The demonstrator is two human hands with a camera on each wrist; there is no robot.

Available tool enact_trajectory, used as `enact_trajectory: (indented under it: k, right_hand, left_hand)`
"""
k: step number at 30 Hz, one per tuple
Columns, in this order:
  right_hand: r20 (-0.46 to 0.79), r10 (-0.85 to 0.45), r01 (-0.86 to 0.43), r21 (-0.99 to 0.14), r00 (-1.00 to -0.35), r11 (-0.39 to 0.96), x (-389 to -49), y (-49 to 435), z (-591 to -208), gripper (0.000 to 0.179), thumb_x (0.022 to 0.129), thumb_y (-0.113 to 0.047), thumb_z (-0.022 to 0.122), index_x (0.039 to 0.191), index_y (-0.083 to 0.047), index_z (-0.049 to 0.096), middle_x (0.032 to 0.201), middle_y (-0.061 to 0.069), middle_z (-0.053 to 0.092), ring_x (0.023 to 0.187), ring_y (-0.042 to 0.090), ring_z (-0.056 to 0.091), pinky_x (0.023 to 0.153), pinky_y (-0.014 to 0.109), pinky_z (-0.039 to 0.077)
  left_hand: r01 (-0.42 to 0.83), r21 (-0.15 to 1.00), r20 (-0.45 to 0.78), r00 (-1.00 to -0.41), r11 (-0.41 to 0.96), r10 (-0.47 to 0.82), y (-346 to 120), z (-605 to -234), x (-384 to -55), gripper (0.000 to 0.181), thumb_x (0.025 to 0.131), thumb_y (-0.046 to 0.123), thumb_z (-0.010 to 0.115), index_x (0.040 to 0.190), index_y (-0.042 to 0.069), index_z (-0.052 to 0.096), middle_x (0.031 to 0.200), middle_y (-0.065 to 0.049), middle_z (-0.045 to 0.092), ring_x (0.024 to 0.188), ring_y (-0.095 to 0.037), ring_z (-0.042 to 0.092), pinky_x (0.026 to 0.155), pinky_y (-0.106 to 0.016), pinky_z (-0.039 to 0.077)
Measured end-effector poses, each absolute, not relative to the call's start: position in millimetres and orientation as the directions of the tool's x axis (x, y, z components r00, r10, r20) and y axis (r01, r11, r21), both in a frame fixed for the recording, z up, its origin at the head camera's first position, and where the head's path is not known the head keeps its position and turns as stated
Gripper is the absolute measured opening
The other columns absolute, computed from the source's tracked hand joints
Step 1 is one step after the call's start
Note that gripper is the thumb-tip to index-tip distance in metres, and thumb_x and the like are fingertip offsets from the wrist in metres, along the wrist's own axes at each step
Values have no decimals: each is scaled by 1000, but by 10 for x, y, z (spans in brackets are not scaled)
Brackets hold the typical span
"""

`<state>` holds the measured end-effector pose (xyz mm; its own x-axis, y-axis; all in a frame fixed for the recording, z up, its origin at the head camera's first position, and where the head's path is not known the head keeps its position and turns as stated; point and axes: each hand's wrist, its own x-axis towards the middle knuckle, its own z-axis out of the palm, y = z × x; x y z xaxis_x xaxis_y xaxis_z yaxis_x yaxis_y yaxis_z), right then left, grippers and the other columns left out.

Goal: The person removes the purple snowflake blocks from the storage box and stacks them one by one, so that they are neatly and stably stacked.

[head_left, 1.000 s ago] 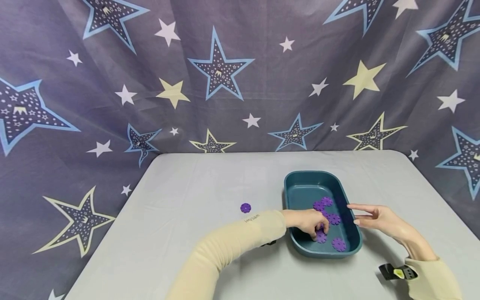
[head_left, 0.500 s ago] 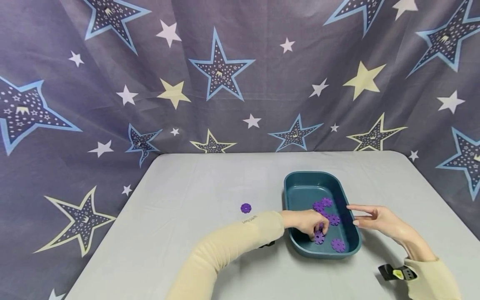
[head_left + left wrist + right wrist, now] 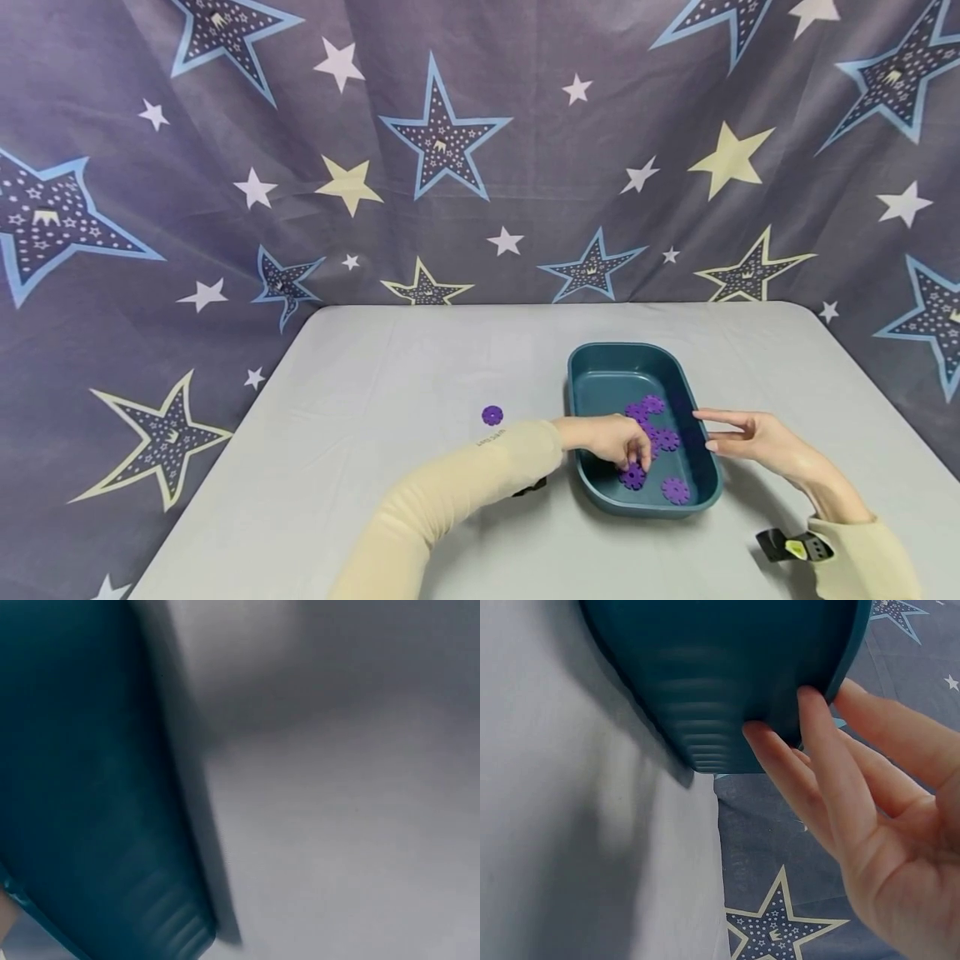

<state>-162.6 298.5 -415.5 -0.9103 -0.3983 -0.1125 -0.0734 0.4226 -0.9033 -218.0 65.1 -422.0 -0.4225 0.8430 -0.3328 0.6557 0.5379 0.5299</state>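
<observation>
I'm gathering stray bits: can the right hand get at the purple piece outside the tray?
Probably not straight across: the right hand touches the right side of the tray, and the tray and left hand lie between it and the purple piece.

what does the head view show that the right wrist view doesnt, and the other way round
Only the head view: the left hand reaching into the blue-green bin, the purple notched discs inside it, and the lone purple disc on the table.

Only the right wrist view: pale streaks on the bin's outer wall.

Both: the bin, the right hand touching it, the table and the star-printed cloth.
</observation>
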Motion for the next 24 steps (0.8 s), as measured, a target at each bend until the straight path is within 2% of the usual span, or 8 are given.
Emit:
enact_trajectory:
  k: [4,24]
  right_hand:
    - [-124,-383,-66,-893,-915,446,-1625,2970,-4143,52,85,-17,59,126,9,41,122,30,43,93,-4,55,75,15,45]
    - [-146,-354,-43,-878,-924,476,-1608,2950,-4136,54,84,-20,60,126,8,41,122,30,44,92,-5,54,75,15,45]
  left_hand:
    - [640,551,-332,-421,535,844,638,-4188,-2189,21,75,-8,62,89,7,68,72,4,58,63,0,51,57,-8,43]
    - [610,646,-210,-436,459,875,455,-3968,-2278,27,80,-9,54,99,6,67,86,2,65,67,1,56,59,-10,46]
